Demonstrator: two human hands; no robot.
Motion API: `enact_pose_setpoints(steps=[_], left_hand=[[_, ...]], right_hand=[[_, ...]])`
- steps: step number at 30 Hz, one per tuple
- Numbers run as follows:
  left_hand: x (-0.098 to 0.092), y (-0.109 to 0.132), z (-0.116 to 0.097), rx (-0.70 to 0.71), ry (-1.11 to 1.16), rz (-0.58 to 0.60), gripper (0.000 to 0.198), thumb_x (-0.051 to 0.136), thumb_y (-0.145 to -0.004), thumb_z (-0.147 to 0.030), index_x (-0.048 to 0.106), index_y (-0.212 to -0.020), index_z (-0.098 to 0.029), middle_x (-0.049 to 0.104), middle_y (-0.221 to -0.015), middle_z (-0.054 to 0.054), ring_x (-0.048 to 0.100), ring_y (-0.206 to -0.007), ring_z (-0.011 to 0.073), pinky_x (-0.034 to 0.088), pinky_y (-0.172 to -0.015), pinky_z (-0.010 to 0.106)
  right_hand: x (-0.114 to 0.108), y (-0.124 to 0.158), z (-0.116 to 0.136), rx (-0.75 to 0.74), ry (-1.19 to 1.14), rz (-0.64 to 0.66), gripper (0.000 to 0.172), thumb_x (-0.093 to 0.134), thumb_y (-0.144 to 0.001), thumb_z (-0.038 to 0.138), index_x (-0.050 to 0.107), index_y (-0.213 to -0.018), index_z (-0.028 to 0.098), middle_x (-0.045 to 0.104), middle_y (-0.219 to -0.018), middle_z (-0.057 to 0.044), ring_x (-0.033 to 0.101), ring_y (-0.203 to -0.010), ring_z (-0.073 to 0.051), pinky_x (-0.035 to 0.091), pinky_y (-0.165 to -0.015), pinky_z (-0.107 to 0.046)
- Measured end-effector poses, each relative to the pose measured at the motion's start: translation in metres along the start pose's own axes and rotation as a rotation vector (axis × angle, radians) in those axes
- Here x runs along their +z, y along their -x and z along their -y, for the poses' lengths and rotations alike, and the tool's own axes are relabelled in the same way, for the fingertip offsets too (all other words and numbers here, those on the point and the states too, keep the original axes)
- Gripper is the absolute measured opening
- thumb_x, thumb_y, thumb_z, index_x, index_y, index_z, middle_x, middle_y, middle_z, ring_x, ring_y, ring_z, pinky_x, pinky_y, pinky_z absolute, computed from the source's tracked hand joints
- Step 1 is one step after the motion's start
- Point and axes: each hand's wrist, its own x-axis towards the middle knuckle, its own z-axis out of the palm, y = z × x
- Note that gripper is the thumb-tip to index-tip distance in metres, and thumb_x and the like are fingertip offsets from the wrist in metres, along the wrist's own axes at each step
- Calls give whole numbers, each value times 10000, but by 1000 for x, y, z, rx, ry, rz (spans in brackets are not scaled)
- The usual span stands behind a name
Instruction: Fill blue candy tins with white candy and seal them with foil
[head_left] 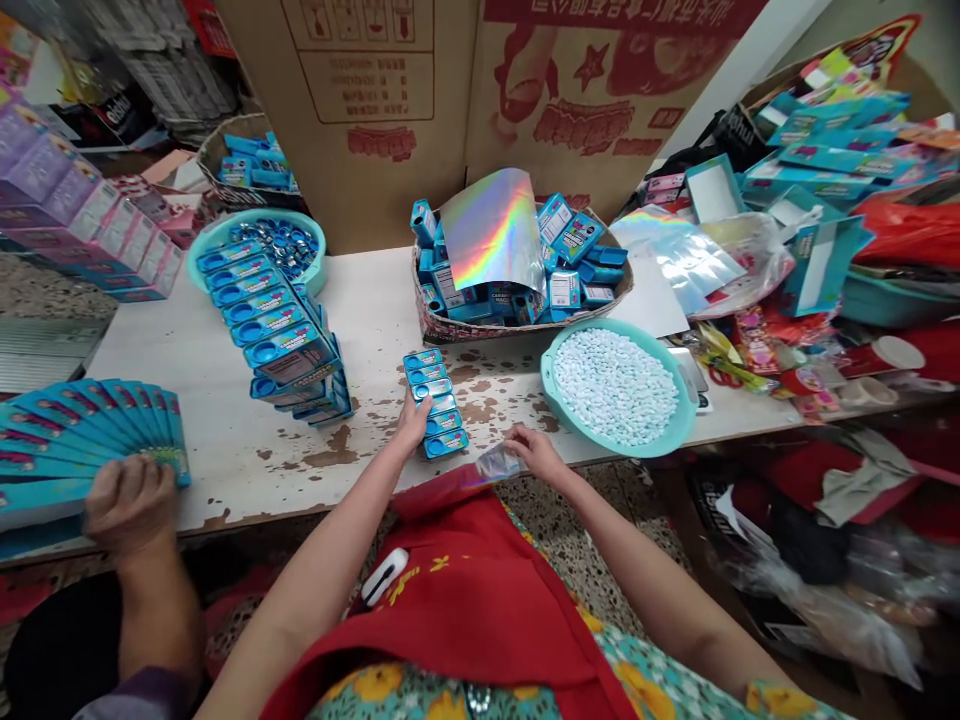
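Observation:
My left hand (413, 420) grips a short row of small blue boxes (442, 420) lying on the white, worn table (375, 300). To its right, near the table's front edge, my right hand (529, 450) pinches a shiny, see-through strip of film (496, 464) above the red apron. Behind my hands, a cardboard tray (495, 338) holds many blue boxes, with a rainbow-sheen sheet (499, 235) lying over them. A turquoise basin (681, 425) of small pale pieces stands right of my right hand.
Stacked blue boxes (281, 335) stand at the left beside a basin (320, 262) of small round items. Another person's hand (133, 500) rests on fanned blue cartons (90, 430). A large carton (375, 130) stands behind. Packaging clutters the right.

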Motion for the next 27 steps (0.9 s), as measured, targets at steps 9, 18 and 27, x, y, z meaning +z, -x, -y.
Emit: enact_pose_setpoints(steps=[9, 18, 27], left_hand=[[36, 90, -58, 504, -792, 422, 333, 457, -900, -391, 572, -1124, -174, 642, -1092, 109, 582, -1031, 226, 454, -896, 328], [54, 94, -40, 354, -1108, 639, 319, 312, -926, -297, 588, -1034, -179, 685, -895, 140, 652, -850, 307, 468, -678, 370], [62, 81, -44, 351, -1103, 618, 337, 288, -932, -311, 569, -1078, -195, 681, -910, 142, 647, -867, 292, 439, -661, 330]], right_hand=[[-8, 30, 18, 21, -49, 23, 251, 526, -835, 406, 586, -798, 166, 605, -739, -21, 528, -703, -141, 406, -685, -252], [4, 47, 21, 54, -156, -58, 276, 524, -845, 431, 576, -818, 161, 576, -748, -8, 505, -710, -126, 401, -675, -228], [12, 38, 10, 77, -108, -211, 272, 510, -864, 374, 583, -1020, 162, 620, -894, -61, 584, -779, -165, 478, -732, -290]])
